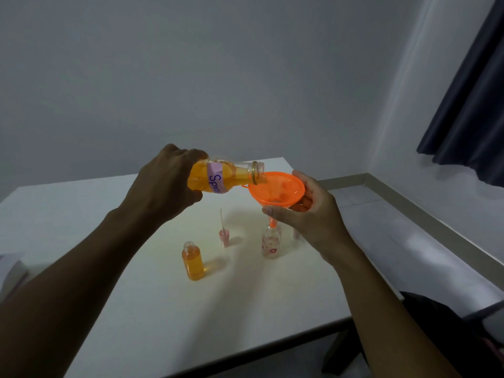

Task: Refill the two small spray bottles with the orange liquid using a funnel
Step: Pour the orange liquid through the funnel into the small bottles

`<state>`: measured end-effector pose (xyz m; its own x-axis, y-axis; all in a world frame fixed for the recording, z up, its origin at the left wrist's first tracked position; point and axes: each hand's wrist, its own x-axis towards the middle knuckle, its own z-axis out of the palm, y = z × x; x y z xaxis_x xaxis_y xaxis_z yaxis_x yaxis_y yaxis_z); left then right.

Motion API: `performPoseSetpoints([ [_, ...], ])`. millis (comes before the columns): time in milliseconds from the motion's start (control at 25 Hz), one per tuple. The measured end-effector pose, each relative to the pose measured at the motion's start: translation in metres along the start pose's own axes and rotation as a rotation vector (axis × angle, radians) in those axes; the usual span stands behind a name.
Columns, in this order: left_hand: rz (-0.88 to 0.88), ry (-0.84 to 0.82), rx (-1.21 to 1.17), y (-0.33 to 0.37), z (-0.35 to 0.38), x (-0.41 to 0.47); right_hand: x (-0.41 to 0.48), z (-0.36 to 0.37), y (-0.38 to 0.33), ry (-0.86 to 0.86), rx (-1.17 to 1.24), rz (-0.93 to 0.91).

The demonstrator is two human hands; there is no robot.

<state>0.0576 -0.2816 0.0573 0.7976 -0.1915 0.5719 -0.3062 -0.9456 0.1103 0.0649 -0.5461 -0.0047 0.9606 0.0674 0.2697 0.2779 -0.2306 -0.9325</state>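
A: Tipping the refill bottle nearly flat, neck toward the table's right edge, puts its mouth over the funnel rim.

B: And the hands?

A: Left hand has its fingers clamped around the bottle's base. Right hand pinches the funnel bowl, steadying its spout in the flowered spray bottle mid-table.

B: The other one?

A: The small filled bottle stands upright, uncapped, nearer the front edge; a spray cap lies between them.
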Motion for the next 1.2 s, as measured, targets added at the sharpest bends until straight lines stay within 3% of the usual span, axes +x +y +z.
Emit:
performPoseSetpoints([
  [1200, -0.017, -0.015, 0.039, 0.0045, -0.0059, 0.0014, 0.0010, -0.0012, -0.0009, 0.014, -0.010, 0.006],
])
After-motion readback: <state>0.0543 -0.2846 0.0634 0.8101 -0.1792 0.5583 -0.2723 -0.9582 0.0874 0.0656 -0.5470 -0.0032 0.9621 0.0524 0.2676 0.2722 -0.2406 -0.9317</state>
